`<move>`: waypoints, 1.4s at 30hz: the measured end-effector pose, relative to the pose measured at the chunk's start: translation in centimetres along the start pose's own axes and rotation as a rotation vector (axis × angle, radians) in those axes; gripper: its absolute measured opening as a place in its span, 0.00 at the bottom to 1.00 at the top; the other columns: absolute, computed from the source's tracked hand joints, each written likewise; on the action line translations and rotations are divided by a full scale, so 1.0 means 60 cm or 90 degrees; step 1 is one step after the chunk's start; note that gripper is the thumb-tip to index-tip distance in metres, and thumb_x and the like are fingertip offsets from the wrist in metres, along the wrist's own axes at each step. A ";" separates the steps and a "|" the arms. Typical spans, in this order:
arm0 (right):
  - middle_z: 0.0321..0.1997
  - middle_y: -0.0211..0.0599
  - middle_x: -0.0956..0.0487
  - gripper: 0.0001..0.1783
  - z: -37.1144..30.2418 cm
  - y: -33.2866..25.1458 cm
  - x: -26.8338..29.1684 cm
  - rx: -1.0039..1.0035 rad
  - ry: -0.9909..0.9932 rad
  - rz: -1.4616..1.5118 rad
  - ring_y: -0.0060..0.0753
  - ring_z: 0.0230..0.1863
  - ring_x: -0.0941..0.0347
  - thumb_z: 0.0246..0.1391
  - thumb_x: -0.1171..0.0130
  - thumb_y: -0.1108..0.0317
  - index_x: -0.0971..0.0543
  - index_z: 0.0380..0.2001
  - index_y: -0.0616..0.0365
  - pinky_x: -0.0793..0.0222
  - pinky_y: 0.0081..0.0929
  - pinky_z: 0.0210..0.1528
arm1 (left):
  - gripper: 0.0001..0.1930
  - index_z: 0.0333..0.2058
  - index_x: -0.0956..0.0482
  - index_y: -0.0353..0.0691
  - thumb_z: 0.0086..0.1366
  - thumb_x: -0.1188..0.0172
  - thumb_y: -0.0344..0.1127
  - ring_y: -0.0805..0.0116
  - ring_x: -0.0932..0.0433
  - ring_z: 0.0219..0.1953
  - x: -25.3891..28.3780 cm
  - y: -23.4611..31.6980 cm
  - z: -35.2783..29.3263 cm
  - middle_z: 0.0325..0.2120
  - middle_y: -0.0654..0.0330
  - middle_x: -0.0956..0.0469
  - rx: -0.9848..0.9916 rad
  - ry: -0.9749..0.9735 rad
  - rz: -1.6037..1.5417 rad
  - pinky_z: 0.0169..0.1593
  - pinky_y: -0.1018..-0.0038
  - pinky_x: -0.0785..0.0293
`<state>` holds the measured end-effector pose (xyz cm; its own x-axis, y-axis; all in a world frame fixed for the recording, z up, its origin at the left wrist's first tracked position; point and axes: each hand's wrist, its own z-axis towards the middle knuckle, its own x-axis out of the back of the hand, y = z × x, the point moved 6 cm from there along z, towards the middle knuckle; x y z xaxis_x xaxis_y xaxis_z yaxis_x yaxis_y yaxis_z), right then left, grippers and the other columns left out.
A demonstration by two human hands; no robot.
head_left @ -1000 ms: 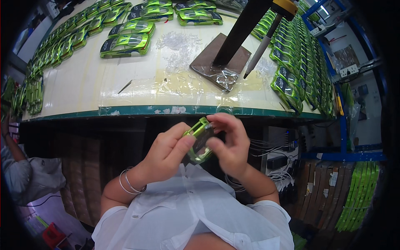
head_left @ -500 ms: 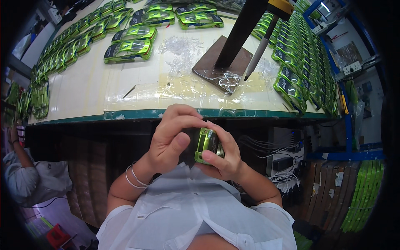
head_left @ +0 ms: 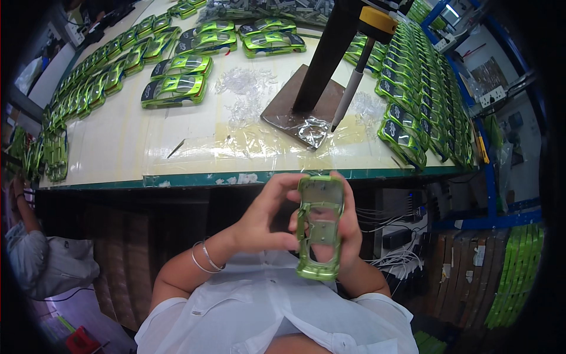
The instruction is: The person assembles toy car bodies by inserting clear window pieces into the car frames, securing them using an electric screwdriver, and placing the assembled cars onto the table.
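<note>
A green toy car body shell (head_left: pixel 302 227) is held upright in front of my chest, below the table's edge. Its hollow inside faces me, and the window openings show through. My right hand (head_left: pixel 349 230) grips it along the right side, fingers partly behind it. On the left side, my left hand (head_left: pixel 263 215) has its thumb and fingertips against the shell's edge. Beyond the table's edge, a rod-like tool with a dark tip (head_left: pixel 349 97) hangs from a yellow-topped fitting beside a slanted dark post (head_left: pixel 315 65). The post rises from a brown base plate (head_left: pixel 281 115).
The white table (head_left: pixel 118 138) has a green front edge. Rows of green car shells stand at left (head_left: pixel 97 94) and right (head_left: pixel 407 121), with a nearer pair (head_left: pixel 175 89) between. Clear plastic scraps (head_left: pixel 244 82) lie near the post. Another person's arm (head_left: pixel 28 215) shows far left.
The car shell has turned so its hollow inside faces me, and it has moved slightly right. My left hand has come in against its edge. The view has shifted a little.
</note>
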<state>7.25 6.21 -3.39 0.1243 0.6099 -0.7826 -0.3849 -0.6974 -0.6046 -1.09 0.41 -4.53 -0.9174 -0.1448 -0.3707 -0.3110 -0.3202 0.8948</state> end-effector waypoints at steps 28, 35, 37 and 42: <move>0.34 0.53 0.33 0.41 0.078 -0.054 -0.002 -0.140 0.155 0.208 0.39 0.28 0.33 0.53 0.69 0.43 0.47 0.51 0.77 0.33 0.27 0.31 | 0.53 0.55 0.59 0.43 0.32 0.31 0.23 0.79 0.45 0.30 -0.023 0.025 0.105 0.35 0.66 0.45 0.079 0.063 -0.274 0.35 0.84 0.39; 0.41 0.55 0.32 0.39 0.075 -0.060 -0.014 -0.135 0.073 0.210 0.39 0.37 0.29 0.53 0.74 0.41 0.42 0.50 0.70 0.28 0.29 0.38 | 0.52 0.55 0.58 0.42 0.33 0.32 0.22 0.80 0.45 0.29 -0.031 0.031 0.104 0.34 0.67 0.46 0.087 0.060 -0.290 0.35 0.85 0.39; 0.42 0.55 0.32 0.40 0.073 -0.061 -0.016 -0.129 0.080 0.200 0.39 0.37 0.29 0.53 0.75 0.40 0.43 0.50 0.71 0.29 0.29 0.38 | 0.51 0.54 0.57 0.42 0.33 0.32 0.22 0.80 0.45 0.29 -0.032 0.034 0.103 0.34 0.67 0.45 0.082 0.069 -0.285 0.35 0.85 0.39; 0.41 0.53 0.30 0.43 0.074 -0.060 -0.025 -0.084 0.101 0.094 0.37 0.32 0.30 0.50 0.73 0.36 0.41 0.49 0.70 0.31 0.24 0.34 | 0.48 0.54 0.58 0.36 0.38 0.33 0.26 0.81 0.39 0.32 -0.032 0.044 0.097 0.41 0.60 0.41 0.092 0.079 -0.270 0.32 0.84 0.36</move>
<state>4.41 9.47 0.60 0.2215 0.4383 -0.8711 -0.2886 -0.8239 -0.4878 -1.60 5.31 -0.01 -0.6678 -0.1432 -0.7304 -0.6919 -0.2424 0.6801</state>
